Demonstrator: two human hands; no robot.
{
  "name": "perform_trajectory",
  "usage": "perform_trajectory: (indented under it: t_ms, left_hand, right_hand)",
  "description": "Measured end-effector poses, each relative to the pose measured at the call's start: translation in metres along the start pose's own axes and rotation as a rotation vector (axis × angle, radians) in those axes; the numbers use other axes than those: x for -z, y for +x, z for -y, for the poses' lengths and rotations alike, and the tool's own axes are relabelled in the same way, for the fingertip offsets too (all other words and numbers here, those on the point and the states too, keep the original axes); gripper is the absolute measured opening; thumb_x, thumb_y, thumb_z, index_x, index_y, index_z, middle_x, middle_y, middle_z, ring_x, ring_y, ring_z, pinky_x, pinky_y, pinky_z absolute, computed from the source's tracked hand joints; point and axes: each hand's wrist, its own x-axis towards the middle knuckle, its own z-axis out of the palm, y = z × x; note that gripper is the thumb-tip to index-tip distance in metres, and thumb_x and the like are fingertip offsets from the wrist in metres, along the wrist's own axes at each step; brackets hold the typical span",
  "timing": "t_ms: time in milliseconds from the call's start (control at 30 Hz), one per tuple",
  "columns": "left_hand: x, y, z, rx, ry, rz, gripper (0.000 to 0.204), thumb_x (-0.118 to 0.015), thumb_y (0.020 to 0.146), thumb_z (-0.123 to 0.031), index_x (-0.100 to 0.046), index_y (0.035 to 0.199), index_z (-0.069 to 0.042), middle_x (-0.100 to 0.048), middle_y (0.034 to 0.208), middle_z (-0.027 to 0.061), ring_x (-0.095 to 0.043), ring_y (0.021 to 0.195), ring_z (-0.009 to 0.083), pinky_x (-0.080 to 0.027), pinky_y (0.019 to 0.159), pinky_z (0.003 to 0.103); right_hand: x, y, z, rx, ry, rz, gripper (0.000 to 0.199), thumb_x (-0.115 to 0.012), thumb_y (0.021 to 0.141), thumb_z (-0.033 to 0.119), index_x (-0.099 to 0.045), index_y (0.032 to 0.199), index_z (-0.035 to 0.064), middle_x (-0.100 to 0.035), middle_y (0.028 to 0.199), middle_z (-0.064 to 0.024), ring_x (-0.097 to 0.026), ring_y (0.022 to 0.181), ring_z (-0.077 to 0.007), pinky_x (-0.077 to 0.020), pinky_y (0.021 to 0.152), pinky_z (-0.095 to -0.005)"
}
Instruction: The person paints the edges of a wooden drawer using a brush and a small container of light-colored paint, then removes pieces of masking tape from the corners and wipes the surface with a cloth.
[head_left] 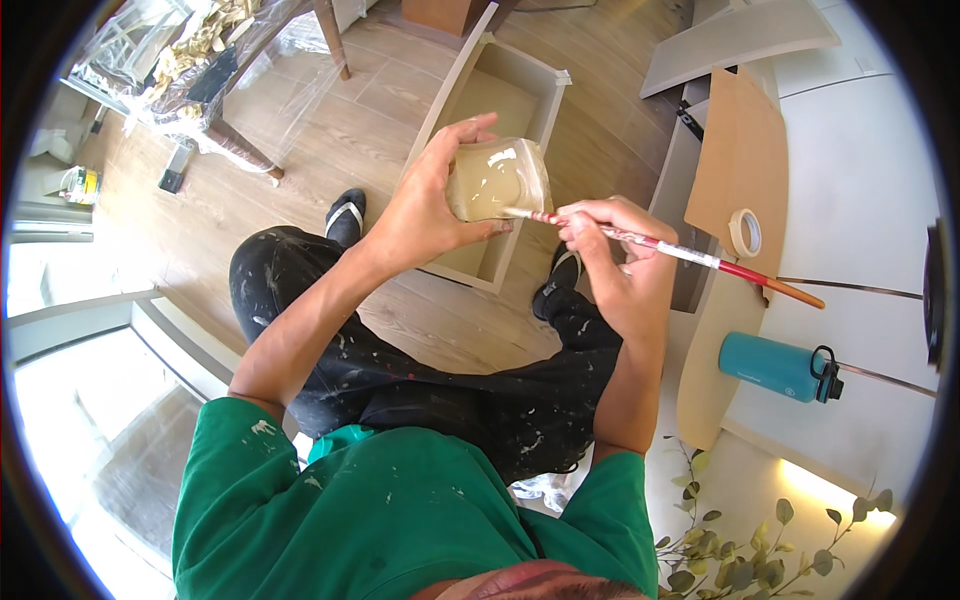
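My left hand [430,195] is wrapped round a clear plastic cup [541,175] with cream-coloured paint inside, tilted so its mouth faces up toward me. Between the fingers of my right hand [622,250] is a thin paintbrush [735,268] with a red, white and orange handle. Its bristle end reaches the paint at the cup's near edge, and the handle points off to the right. Beneath the cup, on the floor between my feet, stands an open cream drawer box [492,272], partly hidden by my hands and the cup.
On the right, a roll of masking tape [744,232] and a teal bottle [772,367] rest by a brown board [735,150]. Leafy stems [750,560] are at lower right. A plastic-covered wooden chair [240,140] stands upper left. A paint tub [80,185] sits at far left.
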Motion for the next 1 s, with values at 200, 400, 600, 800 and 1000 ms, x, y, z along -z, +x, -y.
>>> perform_trajectory:
  t_ms: [200, 400, 600, 800, 1000]
  left_hand:
    - [-0.002, -0.001, -0.002, 0.033, -0.116, 0.009, 0.107, -0.093, 0.067, -0.001, -0.036, 0.157, -0.008, -0.052, 0.139, 0.0115, -0.052, 0.132, 0.0231, -0.044, 0.112, 0.036]
    - [-0.002, 0.0, -0.002, 0.039, -0.129, -0.002, 0.106, -0.093, 0.067, 0.0, -0.036, 0.156, -0.007, -0.052, 0.138, 0.0133, -0.052, 0.131, 0.0238, -0.045, 0.112, 0.036]
    - [-0.003, 0.0, -0.001, 0.037, -0.126, -0.001, 0.105, -0.093, 0.067, -0.002, -0.036, 0.156, -0.006, -0.054, 0.136, 0.0144, -0.053, 0.13, 0.0244, -0.045, 0.112, 0.037]
    - [-0.002, -0.001, -0.001, 0.006, -0.086, 0.001, 0.106, -0.093, 0.067, -0.001, -0.036, 0.156, -0.007, -0.053, 0.135, 0.0106, -0.051, 0.13, 0.0225, -0.043, 0.112, 0.036]
    - [-0.004, -0.004, -0.008, 0.003, -0.063, 0.02, 0.108, -0.094, 0.066, -0.003, -0.036, 0.157, -0.007, -0.051, 0.138, 0.0113, -0.051, 0.131, 0.0238, -0.041, 0.113, 0.037]
  right_hand:
    - [-0.011, 0.004, -0.002, 0.097, 0.0, 0.036, 0.007, -0.07, 0.093, 0.002, -0.075, 0.097, -0.0028, -0.067, 0.076, -0.0041, -0.05, 0.062, -0.0066, -0.0392, 0.056, -0.0239]
    - [-0.003, 0.005, 0.0, 0.081, -0.11, -0.069, 0.007, -0.071, 0.093, 0.002, -0.075, 0.097, -0.0004, -0.065, 0.074, -0.0041, -0.05, 0.062, -0.0089, -0.0391, 0.056, -0.0255]
    - [-0.006, 0.003, 0.001, 0.044, -0.071, -0.114, 0.008, -0.071, 0.094, 0.003, -0.076, 0.099, 0.0003, -0.066, 0.076, -0.0043, -0.052, 0.064, -0.0086, -0.0396, 0.056, -0.0254]
    - [-0.004, 0.004, 0.004, 0.091, -0.045, -0.115, 0.009, -0.071, 0.093, 0.0, -0.076, 0.1, -0.0005, -0.068, 0.078, -0.0033, -0.05, 0.064, -0.0066, -0.039, 0.058, -0.0231]
    - [-0.012, 0.008, -0.006, 0.125, -0.109, -0.158, 0.01, -0.07, 0.094, 0.0, -0.075, 0.102, -0.0028, -0.067, 0.079, -0.0035, -0.05, 0.065, -0.0068, -0.0394, 0.059, -0.0228]
